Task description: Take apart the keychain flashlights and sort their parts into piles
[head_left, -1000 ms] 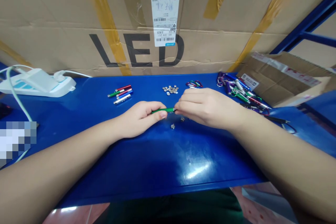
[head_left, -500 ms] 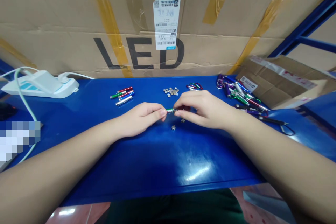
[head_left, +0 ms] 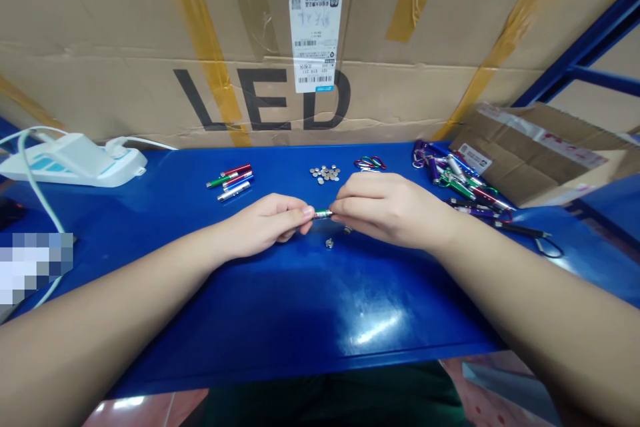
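My left hand (head_left: pixel 270 220) is closed around a small green flashlight (head_left: pixel 323 214), whose silver end pokes out between the two hands. My right hand (head_left: pixel 387 208) pinches that same end with curled fingers. Both hands rest low over the blue table (head_left: pixel 310 307). Two small metal parts (head_left: pixel 329 242) lie on the table just below the hands. A cluster of button batteries (head_left: pixel 325 173) sits just beyond them.
Several finished little flashlights (head_left: pixel 231 182) lie at the left. A heap of flashlights with carabiners (head_left: pixel 457 180) lies at the right beside an open carton (head_left: pixel 540 147). A white power strip (head_left: pixel 75 159) is far left. A large LED carton (head_left: pixel 280 40) walls the back.
The green body has slid further into my left hand, so less of it shows. My right hand has shifted slightly at the silver end.
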